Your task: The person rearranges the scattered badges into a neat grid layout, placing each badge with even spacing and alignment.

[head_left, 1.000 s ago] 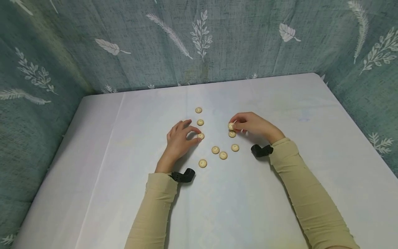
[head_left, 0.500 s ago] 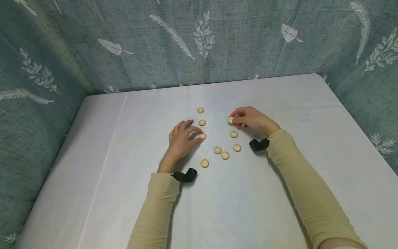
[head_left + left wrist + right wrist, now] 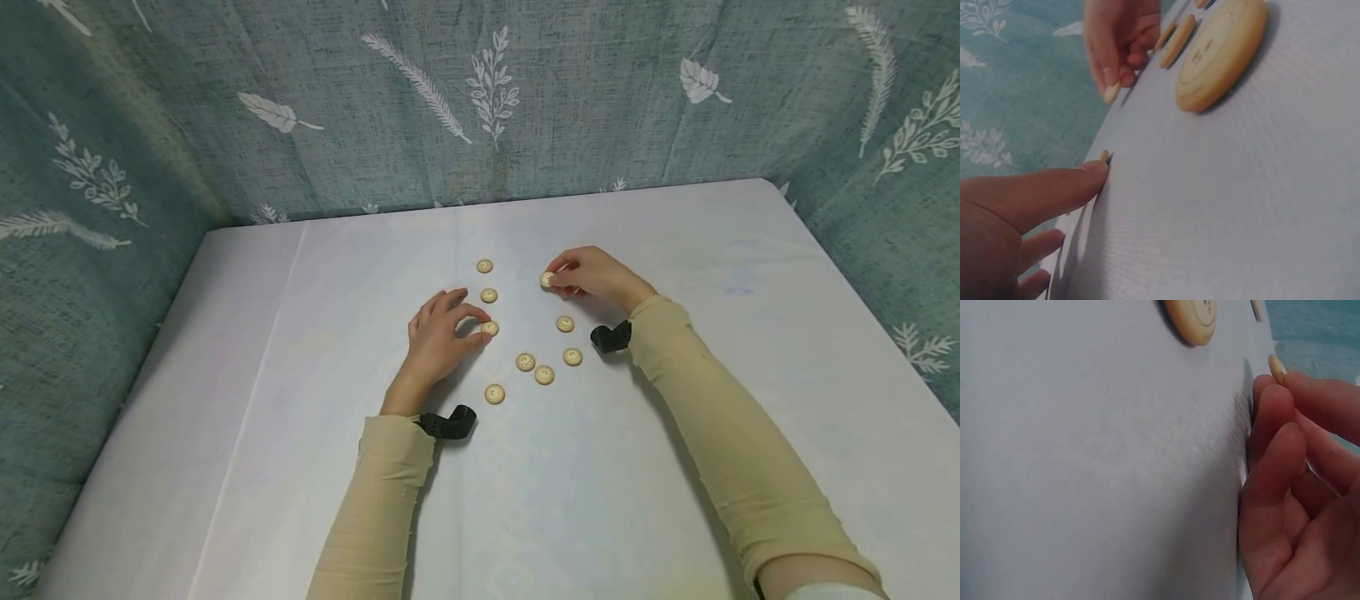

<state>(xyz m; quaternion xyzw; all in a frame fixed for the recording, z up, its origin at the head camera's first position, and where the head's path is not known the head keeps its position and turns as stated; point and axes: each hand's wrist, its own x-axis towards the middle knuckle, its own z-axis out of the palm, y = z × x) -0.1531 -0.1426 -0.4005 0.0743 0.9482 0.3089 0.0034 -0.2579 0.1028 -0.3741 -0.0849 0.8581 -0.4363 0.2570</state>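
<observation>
In the head view, my left hand [image 3: 438,337] pinches a round, pale wooden button [image 3: 490,328] between thumb and forefinger, close over the white table. The left wrist view shows its thin edge [image 3: 1104,155] at the thumb tip. My right hand [image 3: 596,277], farther back and to the right, holds another button [image 3: 547,280] by its edge at the fingertips. Its other fingers are curled in the right wrist view. Behind my left hand lie two buttons in a line, a nearer one [image 3: 489,295] and a farther one [image 3: 484,266].
Several more buttons lie flat nearer me: one [image 3: 566,324] below the right hand, one [image 3: 573,357] nearer, a close pair including one [image 3: 543,375], and a lone one [image 3: 494,394]. A patterned green cloth [image 3: 315,108] hangs behind the table [image 3: 247,467].
My right hand has carried its button away from the one it overlapped, toward the back and slightly left. My left hand keeps its pinch in nearly the same spot.
</observation>
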